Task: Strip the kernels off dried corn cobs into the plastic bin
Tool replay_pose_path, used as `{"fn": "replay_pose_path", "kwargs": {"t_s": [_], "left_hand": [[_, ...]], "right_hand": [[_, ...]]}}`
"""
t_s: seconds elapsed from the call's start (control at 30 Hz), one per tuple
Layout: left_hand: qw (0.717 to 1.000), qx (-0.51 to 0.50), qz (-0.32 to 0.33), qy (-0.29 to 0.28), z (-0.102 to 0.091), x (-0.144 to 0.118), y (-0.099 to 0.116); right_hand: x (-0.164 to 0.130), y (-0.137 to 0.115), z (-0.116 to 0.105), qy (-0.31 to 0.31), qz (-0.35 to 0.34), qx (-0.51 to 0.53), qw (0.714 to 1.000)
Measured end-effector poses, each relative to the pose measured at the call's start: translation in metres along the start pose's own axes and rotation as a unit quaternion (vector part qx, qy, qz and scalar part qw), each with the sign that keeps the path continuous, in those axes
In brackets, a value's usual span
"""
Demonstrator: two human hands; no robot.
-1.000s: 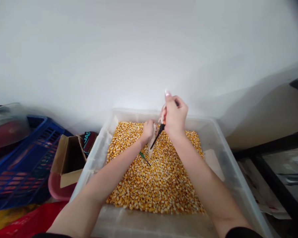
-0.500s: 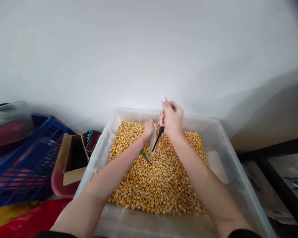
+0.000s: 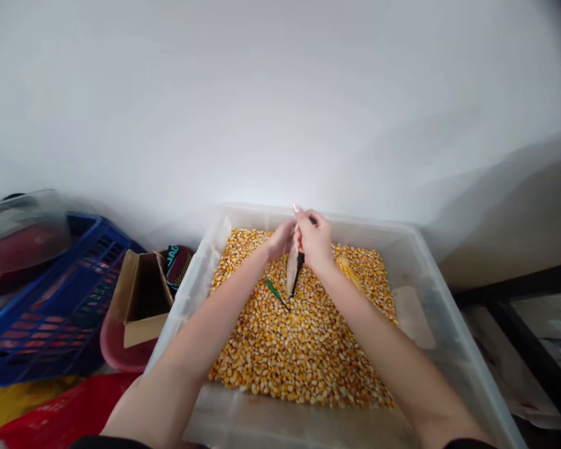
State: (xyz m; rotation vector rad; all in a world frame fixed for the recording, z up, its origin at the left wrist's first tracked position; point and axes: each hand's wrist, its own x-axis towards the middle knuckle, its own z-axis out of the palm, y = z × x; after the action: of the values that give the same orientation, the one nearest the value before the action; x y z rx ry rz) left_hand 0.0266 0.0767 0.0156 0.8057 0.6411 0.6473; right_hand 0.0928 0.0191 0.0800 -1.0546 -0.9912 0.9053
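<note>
- I've got the left hand [image 3: 280, 238] closed around the upper end of a pale, stripped corn cob [image 3: 292, 269], which points steeply down into the kernels.
- My right hand [image 3: 312, 240] is wrapped shut on a black-tipped tool [image 3: 298, 273]; its tip runs down along the cob's right side and seems to touch it, though the spot is small and I can't be sure.
- Both hands are pressed together knuckle to knuckle, over the far middle of the clear plastic tub [image 3: 442, 293].
- The tub is filled with a bed of loose yellow corn kernels [image 3: 303, 349], thickest in the middle, with bare plastic showing at the near edge and along the right wall.
- A second tool with a green handle [image 3: 275, 292] lies flat on the kernels just left of the cob's lower end, in nobody's grip.
- A whole yellow ear of corn [image 3: 348, 273] rests on the kernels just right of my right wrist.
- Off to the left of the tub: an open cardboard box [image 3: 140, 299] sitting on a pink bowl [image 3: 121, 352], then a blue slatted crate [image 3: 47, 299] further out.
- A red bag or sheet [image 3: 60, 415] lies in the near left corner.
- A plain white wall [image 3: 280, 93] fills everything behind the tub.
</note>
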Motion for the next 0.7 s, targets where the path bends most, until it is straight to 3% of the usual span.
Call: {"fn": "replay_pose_path", "kwargs": {"t_s": [0.07,0.13,0.37,0.6,0.7], "left_hand": [[0.997,0.016,-0.006,-0.081,-0.006,-0.005,0.007],[0.994,0.024,0.009,-0.11,-0.011,-0.008,0.007],[0.997,0.037,0.069,0.007,0.001,0.002,-0.018],[0.966,0.129,0.169,0.146,0.017,0.003,-0.023],[0.966,0.127,0.175,0.143,0.016,0.002,-0.024]], "right_hand": [[0.001,0.001,-0.001,0.011,-0.011,0.006,1.0],[0.004,-0.002,-0.003,0.029,-0.022,0.01,0.999],[0.014,-0.016,-0.015,0.051,-0.022,0.002,0.998],[0.014,-0.018,-0.013,0.062,-0.022,-0.014,0.998],[0.016,-0.022,-0.014,0.065,-0.033,-0.017,0.997]]}}
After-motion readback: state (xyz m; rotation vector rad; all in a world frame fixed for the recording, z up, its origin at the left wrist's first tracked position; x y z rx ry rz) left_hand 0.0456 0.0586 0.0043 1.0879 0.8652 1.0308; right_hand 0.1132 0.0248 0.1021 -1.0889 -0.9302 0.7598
